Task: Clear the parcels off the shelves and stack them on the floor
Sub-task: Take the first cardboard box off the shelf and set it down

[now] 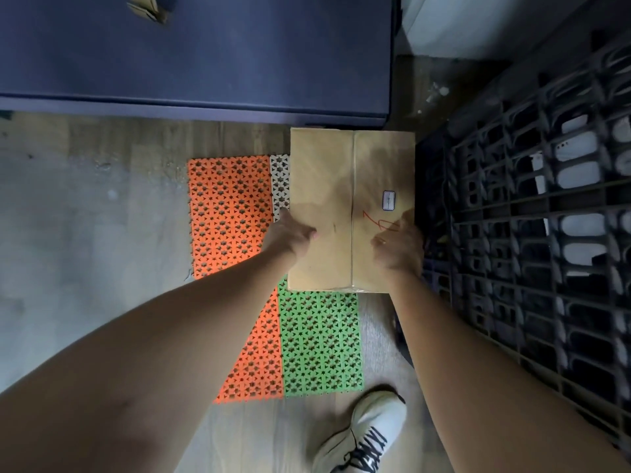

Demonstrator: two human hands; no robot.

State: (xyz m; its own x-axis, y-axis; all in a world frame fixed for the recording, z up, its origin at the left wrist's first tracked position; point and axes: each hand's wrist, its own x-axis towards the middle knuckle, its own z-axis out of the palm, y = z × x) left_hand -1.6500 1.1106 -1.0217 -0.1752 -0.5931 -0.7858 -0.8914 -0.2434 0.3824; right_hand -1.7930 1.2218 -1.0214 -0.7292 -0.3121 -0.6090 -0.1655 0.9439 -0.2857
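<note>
A brown cardboard parcel (341, 186) with a taped centre seam, a small white label and red handwriting lies low over the coloured floor mat (232, 213). My left hand (293, 237) grips its left edge near the front, thumb on top. On the right front corner, my right hand (399, 247) holds the parcel with fingers curled over the top. Whether the parcel rests on the mat or hangs just above it, I cannot tell.
A dark blue shelf board (205, 56) spans the top, with a small cardboard piece (146, 8) on it. A black plastic pallet (532, 213) stands right beside the parcel. The mat has orange, green and white tiles. My white shoe (365, 435) stands on the wooden floor.
</note>
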